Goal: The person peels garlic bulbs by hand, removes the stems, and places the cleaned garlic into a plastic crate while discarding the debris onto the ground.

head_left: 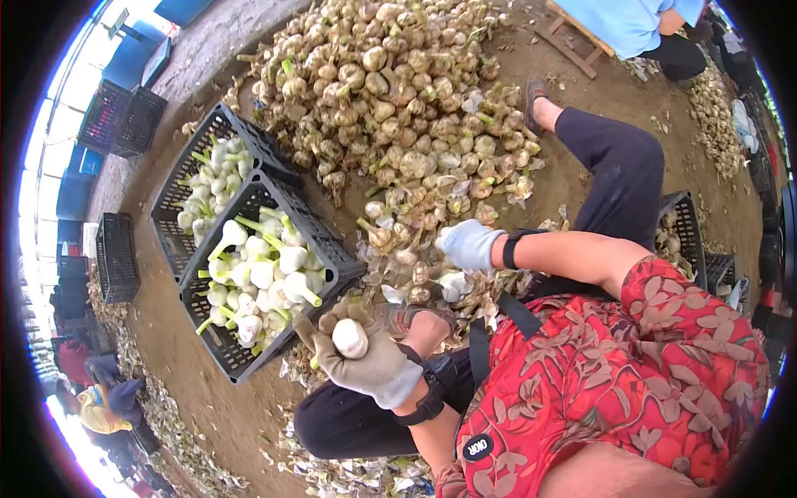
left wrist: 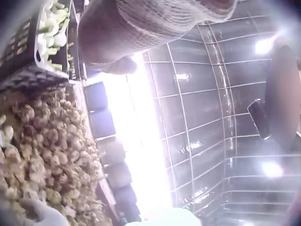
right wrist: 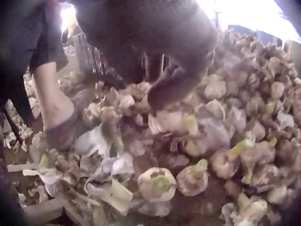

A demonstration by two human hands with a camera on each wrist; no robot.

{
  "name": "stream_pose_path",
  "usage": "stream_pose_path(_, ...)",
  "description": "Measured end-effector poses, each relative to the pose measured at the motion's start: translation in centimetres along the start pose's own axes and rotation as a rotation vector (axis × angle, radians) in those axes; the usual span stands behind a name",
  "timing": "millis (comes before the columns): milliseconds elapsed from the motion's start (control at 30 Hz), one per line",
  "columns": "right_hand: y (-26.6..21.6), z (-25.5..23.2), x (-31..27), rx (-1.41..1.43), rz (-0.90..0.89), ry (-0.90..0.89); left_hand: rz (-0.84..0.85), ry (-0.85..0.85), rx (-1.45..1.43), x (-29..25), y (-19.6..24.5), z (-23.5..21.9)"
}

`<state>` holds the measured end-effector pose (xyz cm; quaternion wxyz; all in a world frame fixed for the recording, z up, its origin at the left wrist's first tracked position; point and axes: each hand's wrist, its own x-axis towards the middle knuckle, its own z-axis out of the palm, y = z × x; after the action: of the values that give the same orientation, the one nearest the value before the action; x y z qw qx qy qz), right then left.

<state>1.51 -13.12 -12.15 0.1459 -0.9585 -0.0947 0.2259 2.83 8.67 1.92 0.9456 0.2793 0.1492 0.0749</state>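
Observation:
In the head view my gloved left hand [head_left: 365, 363], palm up, holds a white peeled garlic bulb [head_left: 350, 339] against its curled fingers, just beside a black crate of cleaned bulbs [head_left: 261, 270]. The left wrist view shows this glove [left wrist: 141, 28] large at the top, its bulb hidden. My right hand [head_left: 470, 246], in a pale glove, is low over the near edge of the unpeeled garlic heap [head_left: 398, 108]. In the right wrist view that hand [right wrist: 164, 52] points its bent fingers down at bulbs and loose skins; whether they grip anything cannot be made out.
A second crate of cleaned bulbs [head_left: 212, 187] stands behind the first. My legs are bent around the work area, one foot [head_left: 540, 112] by the heap. Loose skins [head_left: 415, 290] litter the ground between my legs. Other people sit at the upper right and lower left.

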Motion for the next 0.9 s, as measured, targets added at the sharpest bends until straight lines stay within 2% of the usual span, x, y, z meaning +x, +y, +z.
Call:
stream_pose_path(33, -0.9, 1.0, 1.2, 0.033, -0.054, 0.049, 0.010, 0.032, -0.006, 0.3, 0.2, -0.3)
stream_pose_path(100, -2.9, 2.2, 3.0, 0.057, -0.098, 0.031, 0.000, 0.129, 0.019, 1.0, 0.0, -1.3)
stream_pose_path(167, -4.4, 2.9, 3.8, -0.090, -0.256, -0.027, -0.024, 0.209, 0.048, 1.8, -0.1, -2.1)
stream_pose_path(233, -4.7, 7.8, 6.1, -0.146, -0.254, -0.004, -0.066, 0.268, 0.071, 2.1, -0.7, -2.4)
stream_pose_path(267, -4.1, 10.1, 7.1, -0.112, -0.258, 0.044, -0.130, 0.227, 0.075, 1.8, -0.8, -2.2)
stream_pose_path(300, -4.0, 9.9, 7.5, -0.081, -0.262, 0.092, -0.217, 0.028, -0.067, 1.9, -1.0, -2.3)
stream_pose_path(333, -3.7, 9.8, 7.6, -0.057, -0.158, 0.026, -0.209, 0.084, 0.007, 1.5, -1.1, -2.0)
stream_pose_path(367, -3.8, 7.0, 6.8, -0.098, -0.104, -0.071, -0.204, 0.139, 0.077, 1.2, -1.3, -0.8)
stream_pose_path(433, -2.1, 4.5, 5.6, -0.023, -0.034, -0.141, -0.217, 0.195, 0.152, 1.1, -1.7, 0.0)
stream_pose_path(500, -0.1, 4.5, 5.3, 0.186, 0.232, -0.082, -0.237, 0.202, 0.205, 1.0, -2.5, 0.0)
stream_pose_path(567, 2.5, 3.6, 3.9, 0.745, 0.341, 0.006, -0.278, 0.111, 0.311, 0.6, -3.1, 0.0)
stream_pose_path(600, 1.7, 0.2, 1.5, 1.238, 0.494, -0.008, -0.294, 0.055, 0.405, 0.4, -3.5, 0.0)
stream_pose_path(633, 1.3, -1.6, -0.3, 1.552, 0.525, 0.026, -0.305, -0.007, 0.499, 0.2, -4.0, -0.1)
stream_pose_path(700, 1.9, -3.6, -2.7, 1.914, 0.361, -0.049, -0.361, -0.197, 0.628, 0.1, -5.7, -1.1)
stream_pose_path(767, -0.5, -7.5, -5.6, 2.204, 0.301, -0.084, -0.395, -0.422, 0.852, -1.1, -6.3, 0.8)
stream_pose_path(800, -1.4, -8.1, -6.6, 2.078, 0.277, 0.023, 0.076, -0.709, 1.142, -0.6, -8.7, -0.9)
stream_pose_path(833, -2.3, -8.6, -7.6, 1.943, 0.268, 0.126, -0.173, -0.682, 1.016, -1.1, -8.6, -0.3)
stream_pose_path(867, -2.5, -8.6, -8.2, 1.912, 0.265, 0.106, -0.407, -0.616, 0.897, -1.7, -8.5, 0.3)
stream_pose_path(900, -2.7, -8.6, -8.8, 1.882, 0.265, 0.087, -0.558, -0.588, 0.803, -2.3, -8.0, 1.1)
